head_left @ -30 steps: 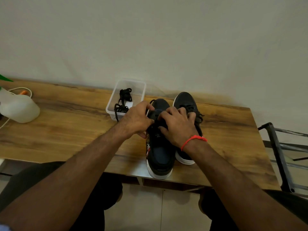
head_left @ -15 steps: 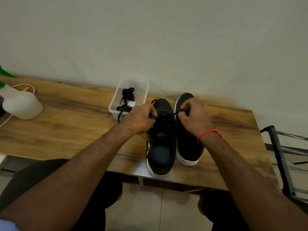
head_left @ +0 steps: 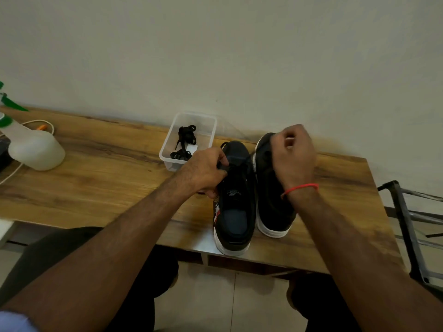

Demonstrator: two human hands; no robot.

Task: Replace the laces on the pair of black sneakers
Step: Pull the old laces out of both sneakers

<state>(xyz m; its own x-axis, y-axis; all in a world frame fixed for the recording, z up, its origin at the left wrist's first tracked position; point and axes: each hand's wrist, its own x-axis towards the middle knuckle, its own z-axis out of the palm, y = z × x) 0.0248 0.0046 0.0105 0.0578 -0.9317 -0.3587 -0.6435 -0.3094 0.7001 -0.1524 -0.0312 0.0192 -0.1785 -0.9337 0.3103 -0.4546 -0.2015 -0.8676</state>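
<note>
Left hand (head_left: 203, 170) curled low; right hand (head_left: 293, 155) raised, fingers pinched.

Only a pale logo on my left sneaker's tongue (head_left: 233, 193) — an "S" below blurred, unreadable lettering

Two black sneakers (head_left: 236, 200) with white soles, the left one flashing red and white on its side. Black laces (head_left: 186, 136) sit in a clear box (head_left: 167, 149). Brown wood-grain counter (head_left: 100, 173), red wristband (head_left: 299, 188), translucent white spray bottle (head_left: 33, 147) with green trigger.
</note>
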